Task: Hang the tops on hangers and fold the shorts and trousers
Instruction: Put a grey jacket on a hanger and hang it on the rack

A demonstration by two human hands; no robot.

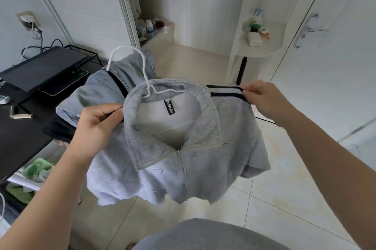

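I hold a grey zip-neck top with a wide collar in the air in front of me. A white hanger sits inside its neck, hook sticking up and to the left. My left hand grips the top's left shoulder by the collar. My right hand pinches the right shoulder along its dark blue and white stripes. Behind the top, a heap of blue-grey and dark clothes lies on the black desk.
A dark monitor on a black wire rack stands at the left of the desk. A green basket sits under it. A rounded shelf with small items is at the back right, beside a white door. Pale tiled floor below.
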